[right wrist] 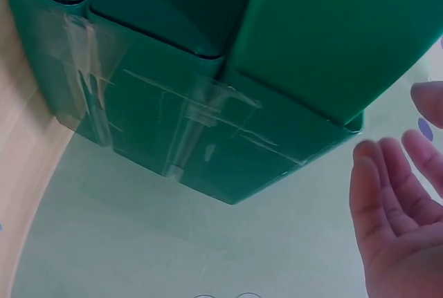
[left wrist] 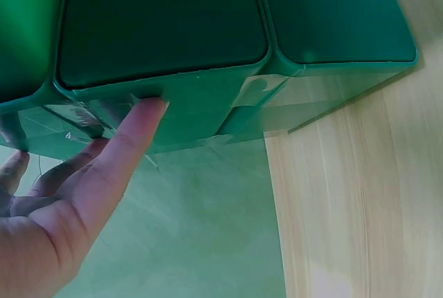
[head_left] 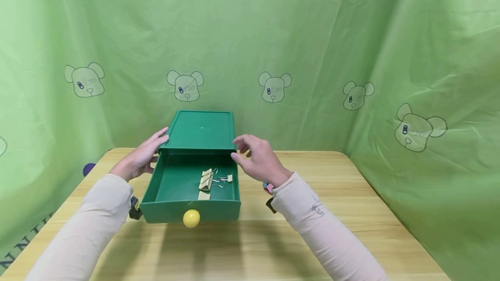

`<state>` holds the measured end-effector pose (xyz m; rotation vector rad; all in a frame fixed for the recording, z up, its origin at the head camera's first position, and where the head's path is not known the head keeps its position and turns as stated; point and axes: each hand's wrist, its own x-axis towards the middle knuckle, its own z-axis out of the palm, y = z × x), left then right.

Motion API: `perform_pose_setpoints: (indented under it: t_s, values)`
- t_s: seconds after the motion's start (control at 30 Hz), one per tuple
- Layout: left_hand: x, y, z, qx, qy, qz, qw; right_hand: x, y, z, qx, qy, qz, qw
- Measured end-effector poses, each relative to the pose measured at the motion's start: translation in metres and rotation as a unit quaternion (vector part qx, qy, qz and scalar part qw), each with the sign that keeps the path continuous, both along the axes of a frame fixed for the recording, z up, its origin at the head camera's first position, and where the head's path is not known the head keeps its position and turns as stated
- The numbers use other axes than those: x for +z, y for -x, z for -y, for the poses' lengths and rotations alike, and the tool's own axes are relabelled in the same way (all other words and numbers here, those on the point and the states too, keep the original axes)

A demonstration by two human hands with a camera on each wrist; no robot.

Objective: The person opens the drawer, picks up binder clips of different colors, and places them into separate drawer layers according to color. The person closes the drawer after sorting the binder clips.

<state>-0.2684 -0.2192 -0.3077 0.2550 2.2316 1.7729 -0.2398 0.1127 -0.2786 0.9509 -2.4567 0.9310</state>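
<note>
A green drawer cabinet (head_left: 201, 129) stands on the table, its top drawer (head_left: 168, 211) pulled out toward me. The drawer front carries a round yellow knob (head_left: 191, 218). Inside lie a large pale yellow binder clip (head_left: 205, 180), a small binder clip (head_left: 229, 178) and a flat pale piece (head_left: 204, 195) whose kind I cannot tell. My left hand (head_left: 140, 159) rests against the cabinet's left side; in the left wrist view its thumb (left wrist: 142, 122) touches the taped wall. My right hand (head_left: 259, 159), fingers loosely bent, is beside the right upper edge, holding nothing; the right wrist view shows a gap.
In the wrist views, stacked green compartments (right wrist: 152, 28) sit below the pulled drawer, joined with clear tape (right wrist: 86, 70). The cabinet stands toward the back of the wooden table (head_left: 332, 211). A green curtain (head_left: 312, 34) with bear prints hangs behind and at both sides.
</note>
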Motion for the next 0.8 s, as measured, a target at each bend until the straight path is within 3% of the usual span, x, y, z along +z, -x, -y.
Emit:
perform_pose_setpoints:
  t_s: [0.2,0.4,0.6,0.8]
  values:
    - [-0.001,-0.002,-0.001,0.002,0.013,-0.02,0.9997,-0.005,0.003,-0.002,-0.018,0.025,0.009,0.999]
    - [0.0,-0.01,-0.001,0.0,0.019,-0.075,0.997,-0.01,0.006,-0.005,-0.019,0.077,0.055,0.995]
    - [0.0,-0.021,0.0,0.005,0.031,-0.149,0.9883,-0.019,0.007,-0.014,0.005,0.121,0.118,0.986]
    - [-0.005,-0.036,0.009,-0.002,0.083,-0.199,0.9765,-0.026,0.008,-0.022,0.047,0.144,0.162,0.975]
